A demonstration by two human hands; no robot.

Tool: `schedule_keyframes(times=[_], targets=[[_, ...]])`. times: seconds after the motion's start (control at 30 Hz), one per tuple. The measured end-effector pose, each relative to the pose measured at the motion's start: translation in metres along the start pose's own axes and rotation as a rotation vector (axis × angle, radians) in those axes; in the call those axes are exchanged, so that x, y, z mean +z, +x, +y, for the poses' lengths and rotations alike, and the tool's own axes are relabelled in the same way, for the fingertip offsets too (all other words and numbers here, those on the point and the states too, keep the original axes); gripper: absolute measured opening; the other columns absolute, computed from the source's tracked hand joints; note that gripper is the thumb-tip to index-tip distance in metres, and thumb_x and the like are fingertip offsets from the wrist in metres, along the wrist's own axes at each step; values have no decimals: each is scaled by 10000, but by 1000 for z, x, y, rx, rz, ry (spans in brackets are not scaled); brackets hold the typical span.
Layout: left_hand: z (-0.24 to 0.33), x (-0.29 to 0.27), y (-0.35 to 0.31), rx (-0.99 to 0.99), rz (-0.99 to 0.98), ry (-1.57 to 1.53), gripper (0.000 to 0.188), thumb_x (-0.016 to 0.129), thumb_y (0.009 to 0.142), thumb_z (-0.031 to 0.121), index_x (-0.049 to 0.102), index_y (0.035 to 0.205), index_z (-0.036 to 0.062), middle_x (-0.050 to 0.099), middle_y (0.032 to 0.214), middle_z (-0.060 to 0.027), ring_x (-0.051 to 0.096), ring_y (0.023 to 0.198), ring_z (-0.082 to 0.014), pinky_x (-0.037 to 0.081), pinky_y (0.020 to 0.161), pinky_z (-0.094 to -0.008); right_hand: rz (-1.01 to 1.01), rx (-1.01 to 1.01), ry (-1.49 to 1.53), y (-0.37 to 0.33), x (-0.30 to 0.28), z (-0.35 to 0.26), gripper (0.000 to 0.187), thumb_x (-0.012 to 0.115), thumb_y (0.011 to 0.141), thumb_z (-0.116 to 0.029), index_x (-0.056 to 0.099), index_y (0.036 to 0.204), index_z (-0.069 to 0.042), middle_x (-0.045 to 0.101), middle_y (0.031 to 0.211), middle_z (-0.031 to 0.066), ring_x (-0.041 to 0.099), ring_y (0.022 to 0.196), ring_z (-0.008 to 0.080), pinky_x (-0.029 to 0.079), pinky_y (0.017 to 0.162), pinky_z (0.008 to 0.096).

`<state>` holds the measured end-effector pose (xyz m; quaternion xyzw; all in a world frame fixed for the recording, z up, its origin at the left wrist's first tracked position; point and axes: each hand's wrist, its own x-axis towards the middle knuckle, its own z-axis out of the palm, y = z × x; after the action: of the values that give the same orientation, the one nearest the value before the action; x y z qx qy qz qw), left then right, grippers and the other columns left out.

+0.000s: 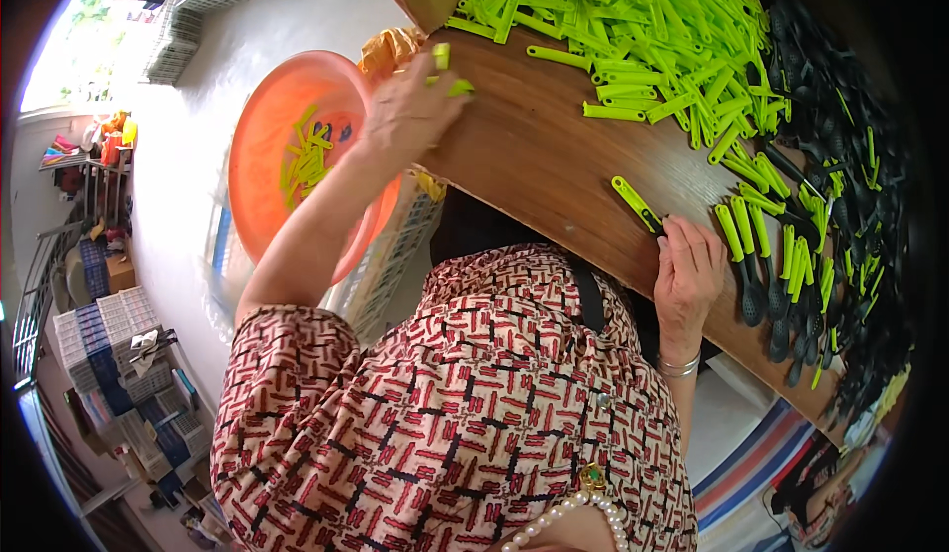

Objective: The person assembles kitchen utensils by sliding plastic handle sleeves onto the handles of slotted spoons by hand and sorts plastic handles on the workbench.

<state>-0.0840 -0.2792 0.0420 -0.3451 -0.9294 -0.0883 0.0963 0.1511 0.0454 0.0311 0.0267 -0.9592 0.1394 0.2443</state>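
My left hand point(413, 112) is lifted over the table's left corner, beside the orange basin point(259, 107). It is slightly smeared by motion, with its fingers closed on a bright green plastic handle point(441, 56); green shows at two spots by the fingers. Near the table's front edge, my right hand point(689, 270) pinches a black kitchen utensil that has a green handle point(629, 196). That handle points up and left; the utensil's head is hidden by the hand. Just right of this hand lie several black slotted spoons point(752, 305) with green handles on them.
A big heap of loose green handles point(633, 18) covers the far side of the brown wooden table point(554, 147). Dark utensils point(840, 167) are piled along its right side. Several green pieces point(306, 162) lie in the basin. Plastic crates point(119, 330) stand at the far left.
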Motion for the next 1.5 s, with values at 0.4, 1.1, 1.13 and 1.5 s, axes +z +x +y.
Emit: schedule_keyframes(times=[0.4, 1.1, 1.13, 1.5], targets=[[-35, -16, -9, -252, 93, -283, 391, 673, 957, 356, 664, 1248, 95, 634, 1253, -129, 604, 1149, -307, 507, 923, -446, 6, -11, -6, 1, 1, 1, 242, 726, 883, -31, 717, 1125, -32, 708, 1123, 78, 642, 1047, 292, 504, 917, 412], [36, 35, 47, 192, 288, -410, 242, 731, 875, 120, 739, 1116, 129, 638, 1296, -85, 551, 1255, -331, 426, 1043, -457, 44, 8, -42, 1, 6, 2, 277, 756, 838, -65, 706, 1111, -61, 689, 1132, 39, 629, 1015, 262, 488, 864, 410], [35, 34, 48, 120, 297, -463, 244, 723, 873, 122, 730, 1118, 126, 645, 1272, -73, 560, 1212, -324, 429, 1023, -461, 45, 12, -43, -1, 6, 3, 277, 756, 838, -65, 706, 1111, -61, 689, 1132, 39, 629, 1015, 262, 488, 864, 410], [44, 28, 51, 201, 48, -321, 448, 776, 876, 258, 665, 1285, 112, 586, 1384, -91, 521, 1289, -312, 370, 1105, -465, 106, 194, -303, -6, 7, 2, 281, 734, 922, -196, 688, 1177, -89, 688, 1152, 38, 621, 1021, 269, 468, 897, 417]])
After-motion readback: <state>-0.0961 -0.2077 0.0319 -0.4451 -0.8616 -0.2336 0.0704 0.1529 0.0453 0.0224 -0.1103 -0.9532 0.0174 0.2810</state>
